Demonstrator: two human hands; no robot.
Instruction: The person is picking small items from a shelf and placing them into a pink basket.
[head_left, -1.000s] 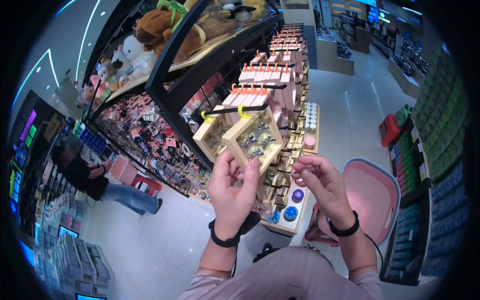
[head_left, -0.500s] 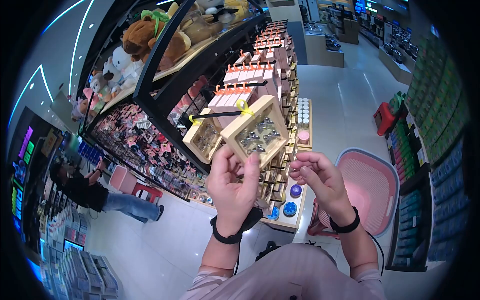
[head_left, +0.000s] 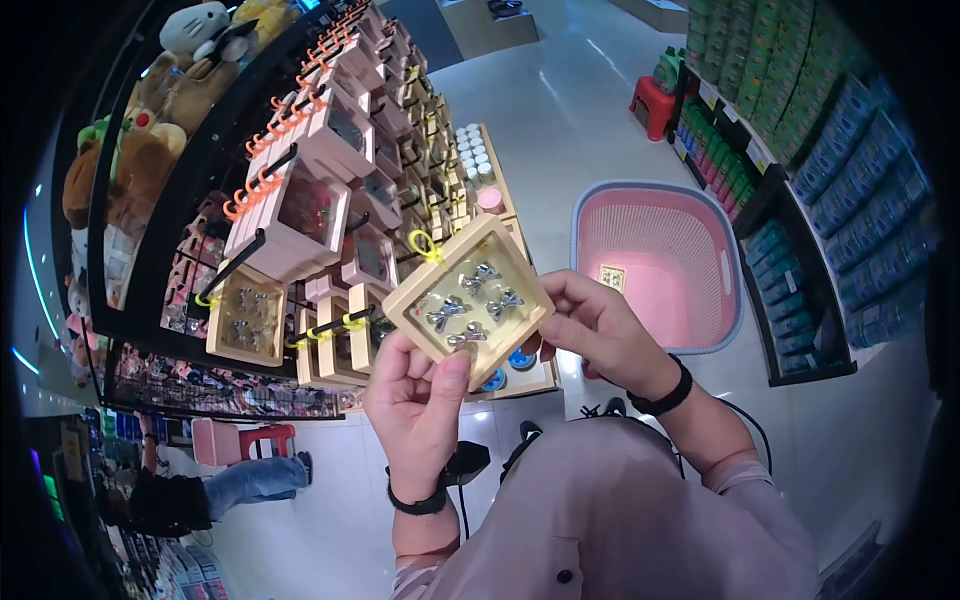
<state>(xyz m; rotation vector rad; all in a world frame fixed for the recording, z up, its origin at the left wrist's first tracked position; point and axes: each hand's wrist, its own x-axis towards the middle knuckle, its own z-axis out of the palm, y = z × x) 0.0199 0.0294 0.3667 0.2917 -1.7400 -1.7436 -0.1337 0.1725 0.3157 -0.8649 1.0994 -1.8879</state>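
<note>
In front of me is a square, pale gold frame box (head_left: 470, 302) with a see-through front and several silver bow-shaped pieces inside. A yellow ring is tied to its upper left corner. My left hand (head_left: 420, 400) grips its bottom edge, thumb on the front. At the right corner my right hand (head_left: 612, 338) pinches it between thumb and fingers. Left of it, a similar frame box (head_left: 246, 322) hangs from a black hook. More frame boxes, pink ones (head_left: 290, 215) with orange rings among them, fill the rack behind.
A pink basket (head_left: 728, 290) with a grey-blue rim stands at the right, holding a small gold-edged square item (head_left: 612, 277). Beyond it are shelves of bottles (head_left: 770, 262) and a red stool (head_left: 653, 108). Plush toys (head_left: 135, 190) sit upper left. A person (head_left: 250, 488) is at lower left.
The frame box has come off the hook's end and is now in front of me. My right hand, earlier apart from it, has closed on its corner. My view has turned right.
</note>
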